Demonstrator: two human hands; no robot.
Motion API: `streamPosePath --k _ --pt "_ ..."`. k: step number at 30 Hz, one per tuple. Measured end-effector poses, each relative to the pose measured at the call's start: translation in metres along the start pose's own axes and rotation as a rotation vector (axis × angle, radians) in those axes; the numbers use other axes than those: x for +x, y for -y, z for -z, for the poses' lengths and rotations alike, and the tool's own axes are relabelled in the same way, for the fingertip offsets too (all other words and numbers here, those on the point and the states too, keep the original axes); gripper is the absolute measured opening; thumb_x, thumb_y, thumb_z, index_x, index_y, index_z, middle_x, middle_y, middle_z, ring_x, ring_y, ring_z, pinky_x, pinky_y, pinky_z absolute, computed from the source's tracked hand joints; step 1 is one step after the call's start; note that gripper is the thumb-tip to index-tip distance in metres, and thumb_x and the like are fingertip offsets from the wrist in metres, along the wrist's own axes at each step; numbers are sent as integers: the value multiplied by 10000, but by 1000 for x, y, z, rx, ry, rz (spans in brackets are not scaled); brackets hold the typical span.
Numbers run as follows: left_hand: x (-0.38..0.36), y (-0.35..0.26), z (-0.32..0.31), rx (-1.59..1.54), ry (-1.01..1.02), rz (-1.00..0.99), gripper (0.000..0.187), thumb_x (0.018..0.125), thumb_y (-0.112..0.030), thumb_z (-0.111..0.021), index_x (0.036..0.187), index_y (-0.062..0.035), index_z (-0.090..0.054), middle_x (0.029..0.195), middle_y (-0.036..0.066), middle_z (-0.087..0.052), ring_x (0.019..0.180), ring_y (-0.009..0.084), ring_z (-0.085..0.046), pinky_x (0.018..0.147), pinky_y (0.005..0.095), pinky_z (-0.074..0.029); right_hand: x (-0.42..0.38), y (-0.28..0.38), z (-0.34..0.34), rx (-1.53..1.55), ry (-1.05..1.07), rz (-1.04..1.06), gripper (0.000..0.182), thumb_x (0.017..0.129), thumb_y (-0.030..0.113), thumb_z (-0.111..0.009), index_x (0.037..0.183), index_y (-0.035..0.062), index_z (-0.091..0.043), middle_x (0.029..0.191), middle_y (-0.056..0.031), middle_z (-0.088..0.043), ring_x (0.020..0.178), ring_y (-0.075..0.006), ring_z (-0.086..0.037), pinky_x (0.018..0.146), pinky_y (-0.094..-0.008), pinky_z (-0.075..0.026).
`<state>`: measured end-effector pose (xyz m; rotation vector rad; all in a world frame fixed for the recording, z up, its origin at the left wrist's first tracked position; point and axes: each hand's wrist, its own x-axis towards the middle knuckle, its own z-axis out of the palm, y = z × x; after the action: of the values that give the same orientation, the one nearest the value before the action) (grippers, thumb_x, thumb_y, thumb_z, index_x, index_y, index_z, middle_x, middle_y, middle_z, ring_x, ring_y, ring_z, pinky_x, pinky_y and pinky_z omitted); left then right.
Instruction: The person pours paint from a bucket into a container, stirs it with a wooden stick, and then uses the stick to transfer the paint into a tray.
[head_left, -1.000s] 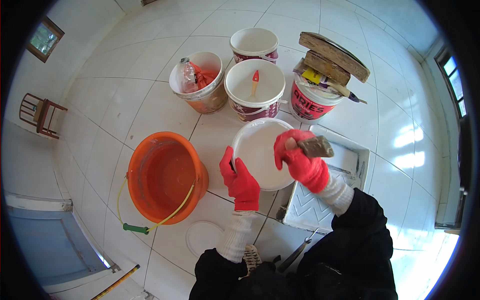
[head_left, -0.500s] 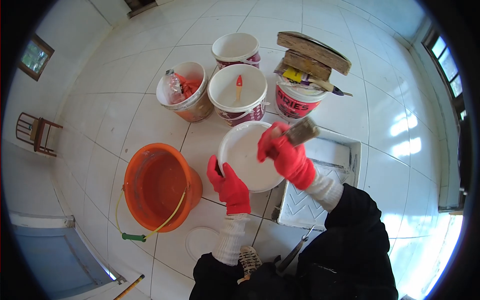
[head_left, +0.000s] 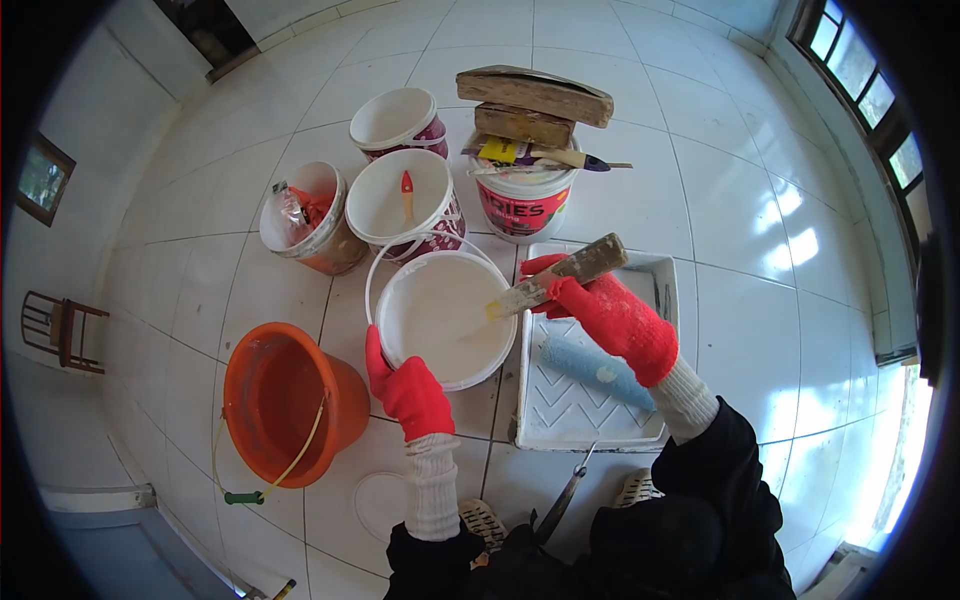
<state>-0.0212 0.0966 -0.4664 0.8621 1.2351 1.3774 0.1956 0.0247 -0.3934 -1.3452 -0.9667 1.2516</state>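
Note:
A white bucket of pale paint (head_left: 440, 318) stands on the floor in front of me, its wire-like handle raised toward the far side. My left hand (head_left: 408, 392), in a red glove, holds the near left side of this bucket by the rim. In my red-gloved right hand (head_left: 600, 310) is a worn, paint-stained wooden stick (head_left: 590, 262). The stick slants over the bucket's right rim, its yellowish lower end at the edge above the paint. Some of the right fingers are hidden behind the stick.
A white paint tray (head_left: 545, 425) with a blue roller (head_left: 590, 370) lies at right. An orange bucket (head_left: 350, 400) stands at left. Behind are several white buckets, one with a red-tipped brush (head_left: 408, 195), and a pink-labelled bucket (head_left: 525, 212) bearing wooden blocks (head_left: 530, 95).
The stick has turned, its lower end now at the paint bucket's right rim. The bucket's handle now stands raised. My view has shifted, and the blue roller in the tray shows now.

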Motion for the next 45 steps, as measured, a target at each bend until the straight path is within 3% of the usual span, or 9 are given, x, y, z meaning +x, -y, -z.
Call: streamPosePath --k 14,26,29,31,35,37,39,42,45 --pt "-18 -14 -22 154 147 -57 727 651 138 -417 1366 3 -395 1297 151 -491 1137 250 -526 941 301 -428 -4 -61 10 239 26 -22 399 953 288 -425 1258 46 -514 1050 -94 -587 961 -159 -529 870 -316 -441" --pt "-2 -7 20 225 99 68 778 612 159 -403 1373 0 -382 1285 150 -495 1146 266 -529 919 303 -445 0 -58 -21 -163 94 160 381 923 172 -478 1273 22 -487 1131 -127 -564 1059 -185 -527 919 -334 -424" --pt "5 1 27 185 149 11 775 615 153 -400 1373 -3 -378 1282 150 -500 1157 270 -521 956 318 -421 -3 -55 -20 -188 130 198 383 896 224 -532 1230 38 -508 1126 -144 -578 989 -266 -565 906 -366 -431" --pt "5 4 27 188 114 6 764 627 147 -394 1376 -4 -371 1290 152 -493 1167 271 -512 975 326 -407 -19 -46 -4 -591 -89 250 487 834 175 -636 1280 51 -481 1176 -122 -558 1029 -239 -555 909 -349 -434" --pt "3 14 22 193 26 -14 750 670 120 -366 1406 -22 -328 1346 147 -444 1218 267 -463 1024 344 -371 -55 53 12 37 -237 468 606 742 58 -734 1294 51 -484 1241 -115 -543 1107 -192 -537 913 -339 -447" --pt "0 12 20 166 18 1 733 676 123 -365 1397 -13 -336 1339 152 -448 1203 271 -476 1020 342 -376 -70 90 15 -427 -216 853 678 709 200 -741 1288 -6 -453 1296 -241 -488 1079 -282 -576 926 -392 -454" --pt "2 13 21 148 17 15 717 683 126 -364 1387 -3 -344 1333 157 -452 1189 275 -488 1015 340 -381 -77 128 19 -803 104 994 561 728 128 -642 1247 -19 -485 1232 -280 -523 1067 -321 -584 929 -404 -450" --pt "-3 11 19 140 41 -16 713 687 122 -378 1388 -4 -344 1323 154 -463 1166 277 -501 993 333 -397 -75 122 7 -1046 216 915 563 729 123 -638 1252 -18 -484 1231 -265 -529 1067 -308 -582 933 -398 -447" --pt "-24 -36 6 291 45 326 652 745 69 -408 1389 -16 -353 1234 140 -517 1018 232 -554 866 313 -464 -70 89 -7 -1080 125 865 566 729 118 -634 1257 -17 -482 1229 -251 -534 1067 -296 -579 936 -391 -444"
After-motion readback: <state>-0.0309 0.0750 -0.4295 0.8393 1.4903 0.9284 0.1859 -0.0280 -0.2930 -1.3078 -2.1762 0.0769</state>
